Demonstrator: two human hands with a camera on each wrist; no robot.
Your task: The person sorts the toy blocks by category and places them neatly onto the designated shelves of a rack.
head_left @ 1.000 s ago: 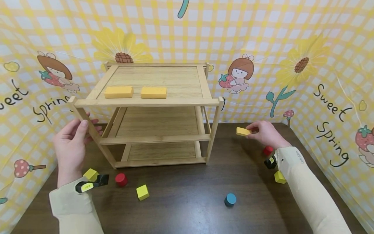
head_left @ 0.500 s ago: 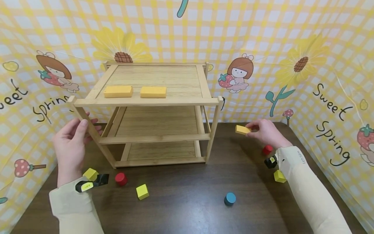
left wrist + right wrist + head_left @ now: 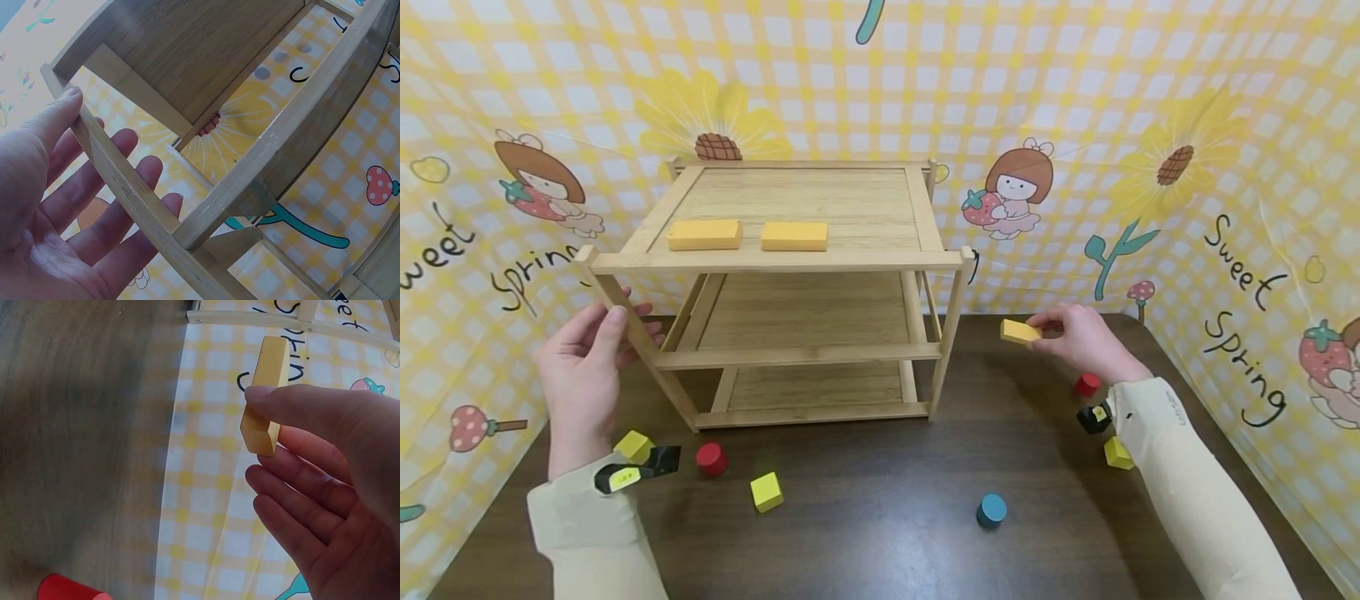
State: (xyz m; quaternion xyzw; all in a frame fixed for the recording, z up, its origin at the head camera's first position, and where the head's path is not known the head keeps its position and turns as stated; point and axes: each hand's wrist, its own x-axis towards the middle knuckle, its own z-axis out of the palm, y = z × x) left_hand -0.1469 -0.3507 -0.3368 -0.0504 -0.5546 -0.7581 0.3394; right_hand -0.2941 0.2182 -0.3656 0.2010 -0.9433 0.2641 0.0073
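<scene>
A three-tier wooden shelf [image 3: 820, 196] stands in the head view, with two yellow blocks, a left block [image 3: 703, 235] and a right block [image 3: 794, 237], lying on its top board. My left hand [image 3: 580, 354] holds the shelf's front left post [image 3: 119, 178], thumb on one side and fingers behind it. Right of the shelf, my right hand [image 3: 1078, 337] pinches one end of another yellow block [image 3: 1017, 332] above the table. In the right wrist view the thumb lies across that block [image 3: 273, 359]; the other fingers spread below it.
On the dark table [image 3: 865, 500] stand a red cylinder [image 3: 711, 459], yellow cubes [image 3: 767, 492] [image 3: 634, 447] and a blue cylinder [image 3: 992, 510]. Beside the right forearm are a red cylinder [image 3: 1087, 384] and a yellow cube [image 3: 1118, 452]. A checked cloth [image 3: 865, 100] encloses the back and sides.
My right hand has shifted very slightly left with the yellow block, toward the shelf. The left hand and the shelf have stayed put.
</scene>
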